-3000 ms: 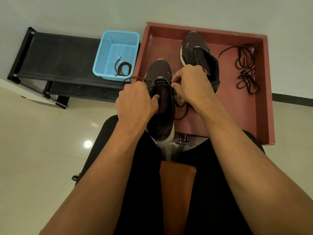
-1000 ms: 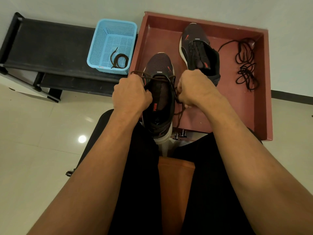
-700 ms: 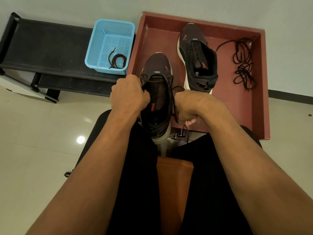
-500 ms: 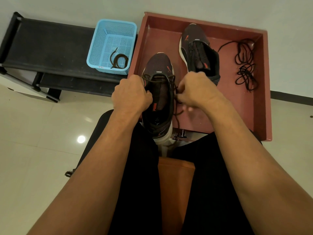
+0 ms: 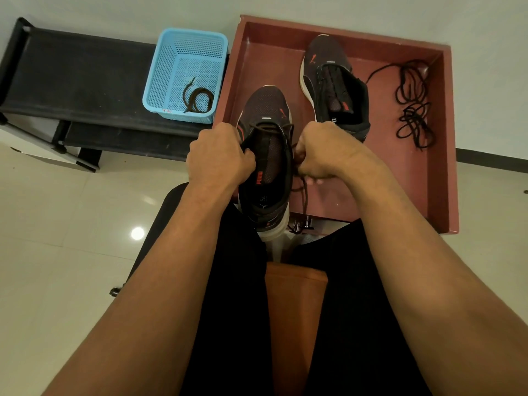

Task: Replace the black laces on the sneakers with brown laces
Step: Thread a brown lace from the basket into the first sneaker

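Observation:
A dark sneaker [image 5: 265,172] with orange marks rests heel-down on my lap, toe over the red tray's near edge. My left hand [image 5: 218,157] grips its left collar, thumb inside the opening. My right hand [image 5: 323,154] pinches a brown lace [image 5: 303,192] at the shoe's right eyelets; one end of that lace hangs down below the hand. The brown lace crosses the lowest eyelets near the toe. A second dark sneaker [image 5: 334,84] without laces lies in the tray behind my right hand. Loose black laces [image 5: 413,110] lie at the tray's right.
The red tray [image 5: 445,138] sits on the floor against the wall. A blue mesh basket [image 5: 185,72] holding another coiled brown lace [image 5: 200,98] stands on a black low rack [image 5: 74,78] at the left. Pale tiled floor surrounds my chair.
My right hand pulled the brown lace down toward me, moved back up to the eyelets, and now sits lower again beside the shoe. The left hand kept its grip on the collar.

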`<state>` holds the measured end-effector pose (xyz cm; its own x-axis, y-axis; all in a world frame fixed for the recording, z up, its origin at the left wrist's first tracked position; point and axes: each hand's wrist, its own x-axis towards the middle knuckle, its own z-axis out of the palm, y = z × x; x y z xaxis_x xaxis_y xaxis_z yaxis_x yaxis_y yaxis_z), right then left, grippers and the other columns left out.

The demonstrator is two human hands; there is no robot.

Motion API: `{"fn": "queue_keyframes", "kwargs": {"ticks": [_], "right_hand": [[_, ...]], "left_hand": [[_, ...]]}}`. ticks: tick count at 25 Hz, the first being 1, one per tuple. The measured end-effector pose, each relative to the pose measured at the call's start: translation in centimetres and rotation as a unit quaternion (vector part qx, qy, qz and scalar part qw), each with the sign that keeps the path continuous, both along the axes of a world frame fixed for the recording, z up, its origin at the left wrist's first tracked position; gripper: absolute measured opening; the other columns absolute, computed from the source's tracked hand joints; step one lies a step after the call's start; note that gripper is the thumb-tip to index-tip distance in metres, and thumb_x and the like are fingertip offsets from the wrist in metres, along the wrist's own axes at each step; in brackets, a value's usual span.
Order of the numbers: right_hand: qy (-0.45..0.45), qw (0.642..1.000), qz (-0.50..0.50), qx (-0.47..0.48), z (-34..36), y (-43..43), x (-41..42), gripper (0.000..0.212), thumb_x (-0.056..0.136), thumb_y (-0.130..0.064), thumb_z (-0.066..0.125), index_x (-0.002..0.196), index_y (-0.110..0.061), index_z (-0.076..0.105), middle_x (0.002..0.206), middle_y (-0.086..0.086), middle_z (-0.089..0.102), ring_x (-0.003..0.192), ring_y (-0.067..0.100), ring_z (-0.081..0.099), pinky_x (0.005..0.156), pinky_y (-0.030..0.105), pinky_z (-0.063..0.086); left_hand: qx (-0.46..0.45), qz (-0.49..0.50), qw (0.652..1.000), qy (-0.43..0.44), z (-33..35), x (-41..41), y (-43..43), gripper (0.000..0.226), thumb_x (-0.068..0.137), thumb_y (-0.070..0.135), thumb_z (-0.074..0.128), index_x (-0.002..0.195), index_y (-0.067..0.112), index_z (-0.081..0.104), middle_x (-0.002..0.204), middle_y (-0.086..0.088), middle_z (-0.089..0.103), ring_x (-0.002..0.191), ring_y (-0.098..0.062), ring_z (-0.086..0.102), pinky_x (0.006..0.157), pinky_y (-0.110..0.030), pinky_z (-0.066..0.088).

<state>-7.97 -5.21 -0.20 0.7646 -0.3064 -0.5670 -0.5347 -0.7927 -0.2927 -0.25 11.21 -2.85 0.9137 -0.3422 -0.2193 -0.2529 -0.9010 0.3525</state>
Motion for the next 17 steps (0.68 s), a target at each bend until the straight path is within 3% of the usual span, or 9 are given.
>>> {"fn": "queue_keyframes", "kwargs": {"ticks": [3,6,8,10,14,17], "right_hand": [[-0.091,0.994,-0.067,0.002,-0.2,-0.6,0.0,0.01,0.1,-0.012,0.065,0.1,-0.015,0.074,0.062,0.001,0.074,0.045,0.01,0.069,0.055,0.024,0.057],[-0.2,0.974,-0.108,-0.012,-0.8,-0.9,0.8,0.02,0.101,-0.005,0.06,0.115,-0.015,0.071,0.069,0.004,0.075,0.042,0.01,0.068,0.051,0.026,0.059],[-0.212,0.972,-0.097,-0.029,-1.2,-0.6,1.5,0.024,0.1,-0.006,0.062,0.119,-0.016,0.072,0.076,0.007,0.074,0.042,0.011,0.068,0.05,0.028,0.061],[-0.206,0.972,-0.105,-0.042,-1.5,-0.2,2.1,0.015,0.099,-0.009,0.066,0.108,-0.018,0.075,0.08,0.01,0.073,0.046,0.016,0.07,0.053,0.032,0.063],[-0.202,0.975,-0.091,-0.027,-1.0,-0.2,2.0,0.014,0.097,-0.011,0.064,0.086,-0.015,0.072,0.065,0.005,0.073,0.047,0.013,0.07,0.058,0.032,0.064],[-0.234,0.965,-0.111,0.032,1.0,-1.2,1.2,0.018,0.098,-0.019,0.061,0.086,-0.015,0.074,0.05,-0.008,0.068,0.045,0.003,0.067,0.049,0.013,0.051]], "left_hand": [[0.0,-0.005,1.0,0.009,0.5,-0.2,0.0,0.025,0.092,0.037,0.072,0.105,0.017,0.066,0.108,-0.011,0.064,0.103,-0.036,0.064,0.076,-0.04,0.041],[0.003,-0.012,1.0,0.011,0.6,-0.3,0.0,0.023,0.092,0.037,0.072,0.102,0.018,0.066,0.11,-0.012,0.066,0.104,-0.037,0.064,0.076,-0.04,0.042],[0.004,-0.013,1.0,0.009,0.7,-0.4,-0.1,0.024,0.093,0.037,0.072,0.105,0.017,0.067,0.111,-0.012,0.066,0.105,-0.037,0.064,0.076,-0.04,0.042],[0.005,-0.013,1.0,0.005,0.8,-0.5,-0.1,0.023,0.093,0.036,0.071,0.106,0.017,0.067,0.11,-0.012,0.066,0.105,-0.037,0.064,0.076,-0.04,0.042],[0.005,-0.01,1.0,0.001,0.9,-0.4,0.1,0.022,0.092,0.035,0.071,0.102,0.016,0.067,0.106,-0.012,0.066,0.103,-0.038,0.065,0.075,-0.04,0.042],[0.007,-0.004,1.0,0.003,1.0,-0.5,0.1,0.022,0.091,0.035,0.071,0.102,0.016,0.067,0.106,-0.012,0.065,0.103,-0.038,0.064,0.075,-0.04,0.042]]}}
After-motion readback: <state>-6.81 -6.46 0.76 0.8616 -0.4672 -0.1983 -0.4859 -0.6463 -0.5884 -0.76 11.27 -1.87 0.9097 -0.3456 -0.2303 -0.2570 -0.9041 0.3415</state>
